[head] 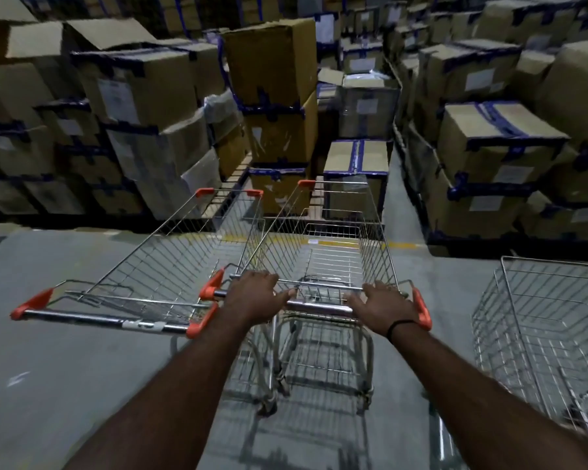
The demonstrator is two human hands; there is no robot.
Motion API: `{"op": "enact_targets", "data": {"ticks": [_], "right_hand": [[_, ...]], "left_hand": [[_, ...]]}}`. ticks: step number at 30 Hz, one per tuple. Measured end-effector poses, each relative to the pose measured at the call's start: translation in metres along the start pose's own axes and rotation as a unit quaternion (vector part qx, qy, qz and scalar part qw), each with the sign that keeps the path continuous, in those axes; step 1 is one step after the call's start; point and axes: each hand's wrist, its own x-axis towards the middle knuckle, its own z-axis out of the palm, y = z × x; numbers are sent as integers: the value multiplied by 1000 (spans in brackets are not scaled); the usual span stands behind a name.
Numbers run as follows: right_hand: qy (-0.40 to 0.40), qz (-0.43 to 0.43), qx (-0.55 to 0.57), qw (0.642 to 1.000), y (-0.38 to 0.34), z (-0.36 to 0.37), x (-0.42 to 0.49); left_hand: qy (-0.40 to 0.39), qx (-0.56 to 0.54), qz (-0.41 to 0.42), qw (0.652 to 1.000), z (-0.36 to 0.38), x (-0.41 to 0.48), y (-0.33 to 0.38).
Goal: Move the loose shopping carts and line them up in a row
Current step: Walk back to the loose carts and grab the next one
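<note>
I hold the middle shopping cart (pixel 323 252) by its handle (pixel 319 306). My left hand (pixel 257 296) sits at the bar's left end and my right hand (pixel 384 305) at its right end. On both hands the fingers curl forward over the bar, and the thumbs lie along it, pointing toward each other. A black wristband (pixel 399 325) circles my right wrist.

This cart stands on the grey floor (pixel 65 368), its nose toward the stacked cardboard boxes (pixel 272 62). A second cart (pixel 170 262) stands just beside it on my left, angled slightly, with its handle a little nearer to me. Their baskets are close together, but I cannot tell whether they touch. A third cart (pixel 543 334) stands apart on my right, cut off by the edge of view. A yellow line (pixel 401 245) runs across the floor in front of the boxes.
</note>
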Motion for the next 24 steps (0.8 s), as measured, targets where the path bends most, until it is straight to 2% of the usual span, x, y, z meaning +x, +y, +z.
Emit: {"op": "enact_targets", "data": {"ticks": [5, 16, 24], "right_hand": [[-9, 27, -19, 999, 13, -6, 22], [2, 62, -63, 996, 40, -20, 31], [27, 93, -55, 994, 32, -14, 16]], "left_hand": [[-61, 7, 20, 998, 14, 40, -21], [-187, -2, 56, 981, 17, 69, -15], [-110, 31, 105, 988, 18, 63, -22]]}}
